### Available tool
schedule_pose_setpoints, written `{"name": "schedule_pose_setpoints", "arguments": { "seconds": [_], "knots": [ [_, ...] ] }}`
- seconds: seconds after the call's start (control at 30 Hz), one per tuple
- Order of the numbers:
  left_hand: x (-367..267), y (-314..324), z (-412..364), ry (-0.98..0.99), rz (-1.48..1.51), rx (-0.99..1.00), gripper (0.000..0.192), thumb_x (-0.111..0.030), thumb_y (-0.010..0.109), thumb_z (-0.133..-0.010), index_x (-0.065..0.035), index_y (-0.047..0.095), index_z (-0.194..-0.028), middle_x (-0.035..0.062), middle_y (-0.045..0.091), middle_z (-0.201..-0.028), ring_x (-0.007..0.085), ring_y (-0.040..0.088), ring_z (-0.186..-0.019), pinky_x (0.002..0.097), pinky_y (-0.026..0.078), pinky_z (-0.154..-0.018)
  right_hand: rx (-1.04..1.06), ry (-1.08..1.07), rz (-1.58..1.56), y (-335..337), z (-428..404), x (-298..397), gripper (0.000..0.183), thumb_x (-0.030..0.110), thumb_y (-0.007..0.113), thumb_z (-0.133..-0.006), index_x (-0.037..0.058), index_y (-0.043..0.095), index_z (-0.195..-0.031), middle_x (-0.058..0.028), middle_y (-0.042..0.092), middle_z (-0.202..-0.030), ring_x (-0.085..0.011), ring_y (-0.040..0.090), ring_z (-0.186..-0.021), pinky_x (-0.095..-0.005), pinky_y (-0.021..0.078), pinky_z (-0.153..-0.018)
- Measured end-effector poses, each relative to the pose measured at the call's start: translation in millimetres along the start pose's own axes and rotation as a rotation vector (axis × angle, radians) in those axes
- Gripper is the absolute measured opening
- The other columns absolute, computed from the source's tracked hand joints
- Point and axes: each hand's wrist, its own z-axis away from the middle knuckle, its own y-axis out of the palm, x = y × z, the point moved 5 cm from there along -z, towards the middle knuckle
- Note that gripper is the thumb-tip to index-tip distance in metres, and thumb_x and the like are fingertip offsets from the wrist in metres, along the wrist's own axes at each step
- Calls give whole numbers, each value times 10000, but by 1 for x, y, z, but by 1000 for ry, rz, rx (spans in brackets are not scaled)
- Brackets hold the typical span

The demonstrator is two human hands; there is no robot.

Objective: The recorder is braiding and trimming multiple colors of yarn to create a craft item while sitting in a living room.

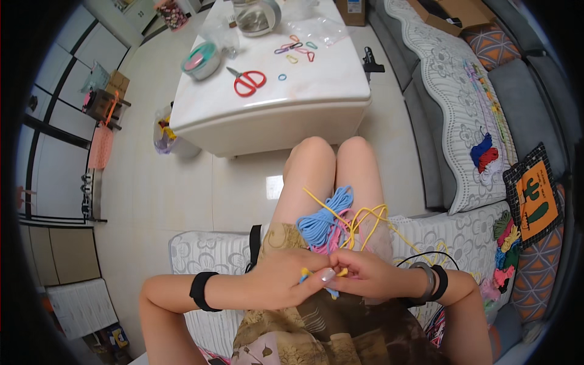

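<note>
My left hand (296,276) and my right hand (360,273) meet above my lap, fingers closed on a small piece of knotted blue and yellow cord (334,293). The fingers hide most of that piece. On my thighs lies a wound bundle of light blue cord (321,221), with pink cord (326,246) partly beneath it. Loose yellow cord (378,212) loops over my right thigh and trails onto the seat. Red-handled scissors (247,83) lie partly open on the white table (200,109), near a small blue ring (282,77) and several coloured clips (310,56).
The table also holds a round container with a teal lid (200,60), a glass pot (255,18) and clear plastic bags. Blue, red and white cord bundles (487,155) lie on the sofa at right, more beside me. A waste bin (182,146) stands left of the table.
</note>
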Motion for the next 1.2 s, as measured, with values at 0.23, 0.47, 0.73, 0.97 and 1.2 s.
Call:
{"name": "schedule_pose_setpoints", "arguments": {
  "seconds": [0.23, 0.47, 0.73, 0.97, 1.2],
  "knots": [
    [3, -30, 3, -332, 361, -34, 327, -276, 409, -951, -16, 569, -833, 37, 467, -603, 92, 398, -574, 248, 364, -525, -17, -78, 83, -11, -9, 23, 216, 223, 557, -887, 20, 523, -954, -14, 550, -773, -35, 507, -686, -185, 411, -588],
    [-12, -36, -5, -366, 222, -13, 270, -235, 512, -913, 1, 556, -790, 21, 450, -575, 66, 352, -533, 229, 318, -473, 120, -178, 299, -3, -11, 49, 240, 234, 529, -895, 26, 523, -1015, -34, 577, -820, -88, 544, -732, -231, 439, -657],
    [-3, -23, -9, -468, 701, 15, 274, -213, 525, -907, -13, 563, -725, -41, 455, -578, 33, 371, -527, 211, 318, -465, 91, -244, 306, -3, -7, 48, 198, 191, 514, -895, 28, 522, -1006, -28, 559, -777, -108, 523, -679, -249, 432, -624],
    [-9, -26, -6, -274, 423, 31, 192, -181, 526, -904, -25, 541, -793, -41, 448, -570, 32, 382, -527, 208, 320, -466, 16, -188, 238, -2, -5, 44, 207, 204, 522, -894, 28, 528, -1003, -40, 556, -766, -94, 511, -665, -242, 421, -600],
    [-2, -32, -2, -253, 465, -90, 146, -160, 538, -892, -38, 521, -813, -20, 478, -615, 37, 386, -532, 204, 308, -457, -24, -271, 305, -1, -10, 40, 214, 237, 516, -896, 33, 523, -960, -63, 547, -720, -134, 527, -641, -275, 420, -583]
  ]
}}
